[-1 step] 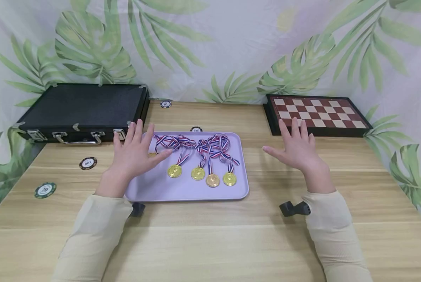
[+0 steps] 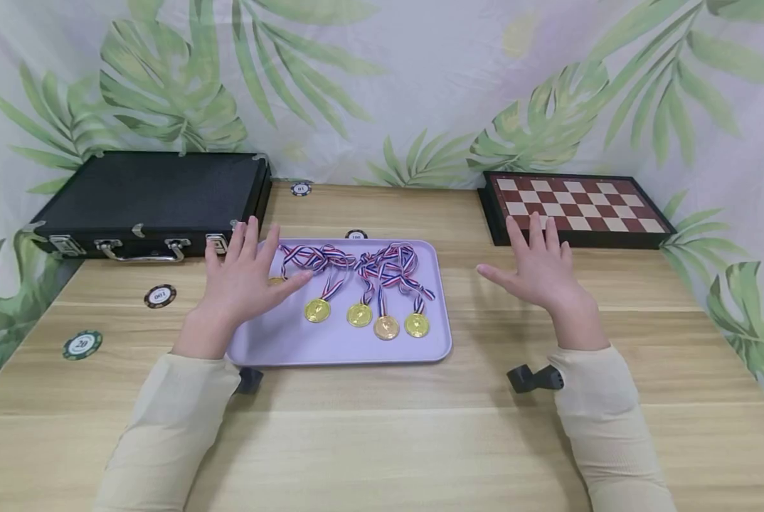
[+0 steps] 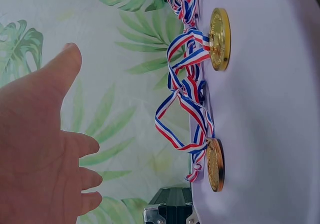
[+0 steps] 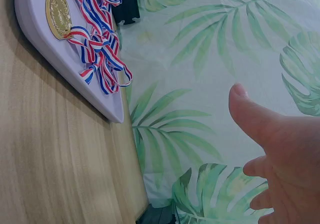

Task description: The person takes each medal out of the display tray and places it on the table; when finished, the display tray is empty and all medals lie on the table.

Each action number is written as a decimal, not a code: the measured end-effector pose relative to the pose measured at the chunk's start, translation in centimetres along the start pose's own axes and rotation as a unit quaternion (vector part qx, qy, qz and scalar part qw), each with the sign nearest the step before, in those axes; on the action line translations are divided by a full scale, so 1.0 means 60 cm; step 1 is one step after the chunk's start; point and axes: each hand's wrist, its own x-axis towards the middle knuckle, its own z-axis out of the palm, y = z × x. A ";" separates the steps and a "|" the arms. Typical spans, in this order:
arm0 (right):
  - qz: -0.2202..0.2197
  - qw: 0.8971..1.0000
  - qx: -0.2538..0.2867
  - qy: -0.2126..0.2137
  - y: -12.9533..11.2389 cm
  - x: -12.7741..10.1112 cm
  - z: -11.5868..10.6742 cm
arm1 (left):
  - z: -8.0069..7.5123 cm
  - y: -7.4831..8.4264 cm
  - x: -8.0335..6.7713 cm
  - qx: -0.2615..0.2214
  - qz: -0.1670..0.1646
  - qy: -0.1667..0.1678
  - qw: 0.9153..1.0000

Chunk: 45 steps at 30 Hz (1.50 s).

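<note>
Nothing differs from the earlier picture: left hand, right hand and medals show no shift.

Two bare hands, long cream sleeves, black wrist-worn cameras

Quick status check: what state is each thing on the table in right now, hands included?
Left hand: open, fingers straight, over the tray's left end, holding nothing.
Right hand: open, fingers spread, right of the tray, holding nothing.
Tray: flat on the table.
Medals: lying in the tray, ribbons tangled.
Black case: lid shut.
Chessboard: folded shut, no pieces on it.
Poker chips: loose, lying flat.
</note>
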 end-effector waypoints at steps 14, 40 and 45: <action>-0.137 0.985 0.086 0.061 -0.032 -0.009 0.029 | 0.005 -0.019 -0.022 -0.039 0.005 -0.004 0.999; -0.213 0.960 0.173 0.051 -0.091 -0.019 0.191 | 0.109 -0.136 -0.065 -0.206 -0.031 0.074 0.975; -0.222 0.961 0.161 0.041 -0.093 -0.018 0.190 | 0.112 -0.136 -0.064 -0.200 -0.029 0.078 0.976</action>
